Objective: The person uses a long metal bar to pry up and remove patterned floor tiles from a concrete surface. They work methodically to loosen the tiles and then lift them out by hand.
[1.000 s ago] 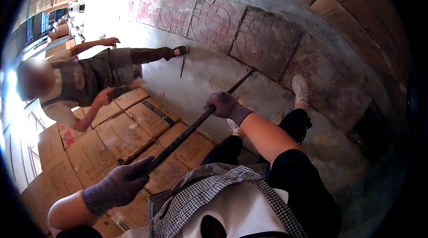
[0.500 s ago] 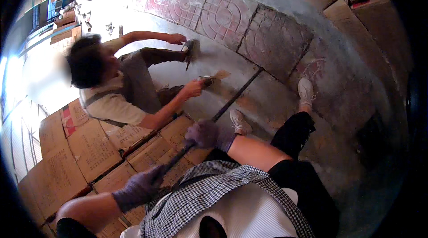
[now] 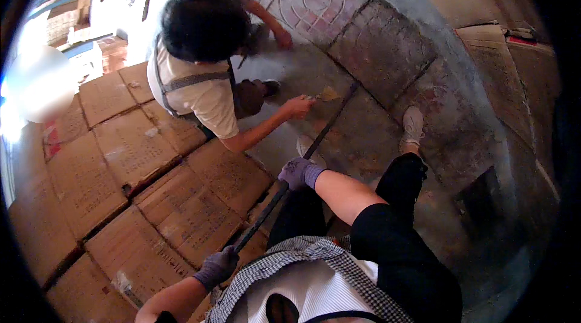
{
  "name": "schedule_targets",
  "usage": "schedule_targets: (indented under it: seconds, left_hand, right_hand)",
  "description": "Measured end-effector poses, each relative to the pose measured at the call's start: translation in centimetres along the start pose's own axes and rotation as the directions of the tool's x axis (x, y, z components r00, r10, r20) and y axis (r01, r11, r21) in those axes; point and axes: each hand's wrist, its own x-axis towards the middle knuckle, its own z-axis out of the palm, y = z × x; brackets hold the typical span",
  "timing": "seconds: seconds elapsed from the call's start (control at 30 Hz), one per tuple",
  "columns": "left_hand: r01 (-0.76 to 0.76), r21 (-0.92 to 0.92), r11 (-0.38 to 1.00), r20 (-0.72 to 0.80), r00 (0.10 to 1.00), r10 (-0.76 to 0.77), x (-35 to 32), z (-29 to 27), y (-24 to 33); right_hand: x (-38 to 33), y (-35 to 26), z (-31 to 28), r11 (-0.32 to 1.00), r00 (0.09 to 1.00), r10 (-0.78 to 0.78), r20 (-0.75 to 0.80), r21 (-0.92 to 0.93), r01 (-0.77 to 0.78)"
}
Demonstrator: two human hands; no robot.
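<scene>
Both gloved hands, left hand (image 3: 216,267) and right hand (image 3: 296,173), grip 1 long dark rod (image 3: 315,141).

- Long dark rod (image 3: 302,159) — thin, straight, metal-looking; runs diagonally from about 7 o'clock up toward 1 o'clock.
- Lower end sits near the flattened cardboard at frame bottom; upper tip rests on the grey concrete slab, beside a seam.
- Pose: tilted, not lying flat — gripped at two places along its length.

Flattened brown cardboard boxes (image 3: 151,184) covering floor at left, printed faces up
</scene>
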Motion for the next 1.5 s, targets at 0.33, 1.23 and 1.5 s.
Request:
schedule_targets:
  seconds: [0.33, 1.23, 1.5]
  left_hand:
    - [0.068, -0.433, 0.899, 0.089, 0.996, -0.033, 16.0, 20.3, -10.4]
    - [0.324, -0.310, 0.894, 0.115, 0.946, -0.303, 25.3, 13.9, -16.1]
    - [0.291, -0.294, 0.910, 0.040, 0.955, -0.293, 28.8, 17.4, -18.5]
  right_hand:
    - [3.6, 11.0, 8.8, 0.955, 0.948, 0.258, 0.189, -0.198, -0.220]
    - [10.4, 11.9, 7.2, 0.845, 0.849, 0.529, 0.001, -0.101, -0.526]
    - [11.1, 15.6, 10.5, 0.847, 0.851, 0.525, -0.022, -0.089, -0.525]
